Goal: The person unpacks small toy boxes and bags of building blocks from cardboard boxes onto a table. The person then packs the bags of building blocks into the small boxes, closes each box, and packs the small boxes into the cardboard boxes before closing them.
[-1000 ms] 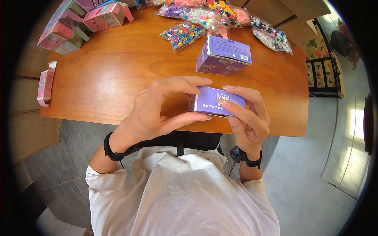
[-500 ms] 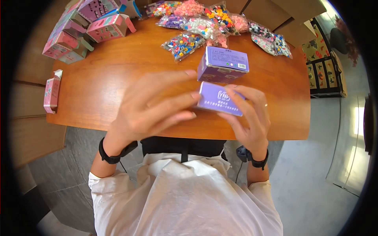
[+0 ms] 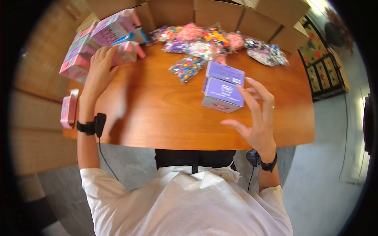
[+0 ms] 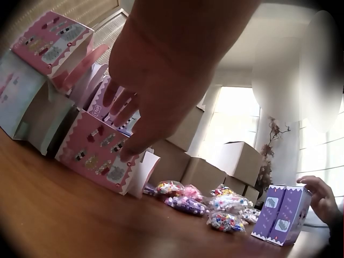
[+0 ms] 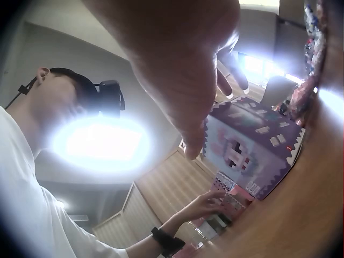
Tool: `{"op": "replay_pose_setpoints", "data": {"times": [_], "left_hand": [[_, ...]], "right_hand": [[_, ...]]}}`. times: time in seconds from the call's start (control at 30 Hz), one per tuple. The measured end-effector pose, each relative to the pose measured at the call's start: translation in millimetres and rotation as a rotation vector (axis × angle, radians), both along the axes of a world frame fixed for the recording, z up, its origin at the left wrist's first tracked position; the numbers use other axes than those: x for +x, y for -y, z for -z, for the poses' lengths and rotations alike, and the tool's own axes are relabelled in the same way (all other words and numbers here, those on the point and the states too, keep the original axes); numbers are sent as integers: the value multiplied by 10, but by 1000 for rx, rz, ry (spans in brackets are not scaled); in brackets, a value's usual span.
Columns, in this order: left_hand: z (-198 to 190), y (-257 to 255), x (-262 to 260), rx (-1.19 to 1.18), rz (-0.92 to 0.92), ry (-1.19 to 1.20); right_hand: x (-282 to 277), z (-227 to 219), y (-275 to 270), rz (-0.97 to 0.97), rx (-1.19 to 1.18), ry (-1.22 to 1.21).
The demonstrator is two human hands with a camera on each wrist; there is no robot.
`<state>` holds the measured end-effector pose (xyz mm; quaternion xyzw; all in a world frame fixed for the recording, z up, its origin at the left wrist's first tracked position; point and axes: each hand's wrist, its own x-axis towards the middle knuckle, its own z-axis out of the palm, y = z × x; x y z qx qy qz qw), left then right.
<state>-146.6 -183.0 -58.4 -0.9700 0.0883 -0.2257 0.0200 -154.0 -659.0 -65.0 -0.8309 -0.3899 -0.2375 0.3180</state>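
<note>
Two closed purple boxes stand upright side by side on the table: the nearer purple box (image 3: 223, 94) and the farther purple box (image 3: 224, 72). My right hand (image 3: 258, 114) is just to their right, fingers and thumb spread, with nothing held. Its fingertips are close to the right side of the nearer box. At the far left, my left hand (image 3: 100, 72) reaches over a pink box (image 4: 97, 150) with an unfolded end flap. In the left wrist view its thumb overlaps that box's printed face, while the fingers hang loosely over the top.
Around the left hand are more opened boxes, among them a lilac box (image 3: 112, 29). A slim pink box (image 3: 69, 110) stands at the table's left edge. Bags of colourful small bricks (image 3: 187, 69) lie along the back, before cardboard cartons (image 3: 214, 17).
The purple box that both hands held now stands against the other purple box. My right hand has let go of it. My left hand has moved far left to the pink boxes.
</note>
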Motion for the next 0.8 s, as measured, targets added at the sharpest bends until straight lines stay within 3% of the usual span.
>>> {"op": "replay_pose_setpoints", "data": {"times": [0.2, 0.37, 0.53, 0.63, 0.7, 0.8], "left_hand": [[-62, 49, 94, 50, -107, -107], [-95, 46, 126, -25, -39, -72], [-145, 96, 50, -32, -89, -96], [-227, 319, -204, -127, -21, -96], [-322, 650, -457, -502, -19, -139], [-176, 969, -955, -401, -7, -47]], "right_hand": [[96, -184, 348, 72, 46, 64], [757, -174, 666, 265, -52, 58], [1493, 112, 804, 270, -163, 47], [1894, 175, 752, 204, -174, 55], [2184, 275, 686, 153, -170, 87], [2484, 442, 502, 120, -252, 238]]}}
